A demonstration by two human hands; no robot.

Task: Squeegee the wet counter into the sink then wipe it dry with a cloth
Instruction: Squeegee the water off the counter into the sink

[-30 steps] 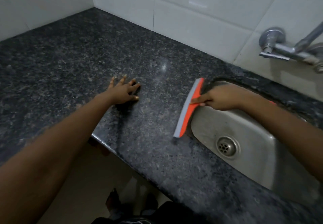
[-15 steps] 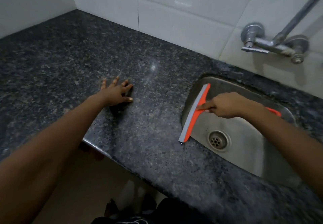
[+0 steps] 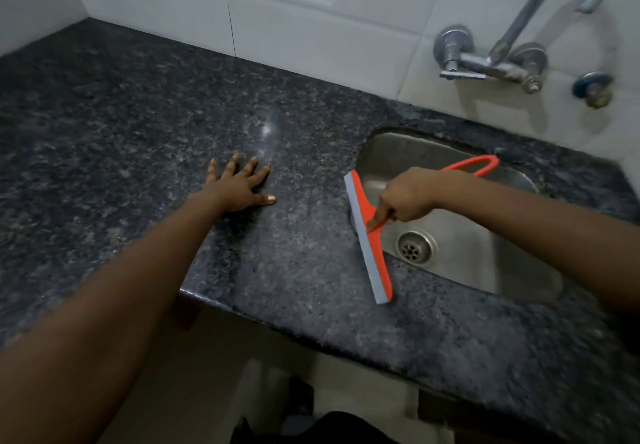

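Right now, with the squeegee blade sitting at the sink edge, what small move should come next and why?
Probably lift the squeegee and carry it left, past the left hand, for another pull. The right hand holds its blade along the sink rim, so this pull looks finished, while the wide stretch of counter on the left probably still needs squeegeeing.

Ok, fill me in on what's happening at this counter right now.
A person is squeegeeing a dark speckled granite counter toward the stainless steel sink. Their right hand grips the orange squeegee with a grey rubber blade, whose blade lies along the sink's left edge. Their left hand rests flat, fingers spread, on the counter. No cloth is in view.
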